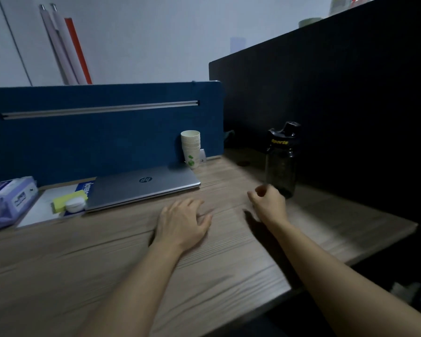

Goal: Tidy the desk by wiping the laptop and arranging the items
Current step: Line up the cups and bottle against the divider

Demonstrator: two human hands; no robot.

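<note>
The closed laptop [144, 186] lies flat at eleven o'clock from the left hand [182, 226]. It looks stiff, smooth and a bit heavy; hold both side edges. The left hand rests spread and empty. The right hand [267, 203] is curled, empty, beside the bottle [281, 161]. The near worktop [131, 276] is bare.

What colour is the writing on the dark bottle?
Yellow. The bottle says "Sports" near its top, seen clearly in the head view.

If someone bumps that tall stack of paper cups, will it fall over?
Probably, yes. The stack of paper cups is tall and narrow and stands free on the desk, so a sideways push likely tips it. Being paper, the cups look light and would likely slide or scatter rather than break.
</note>
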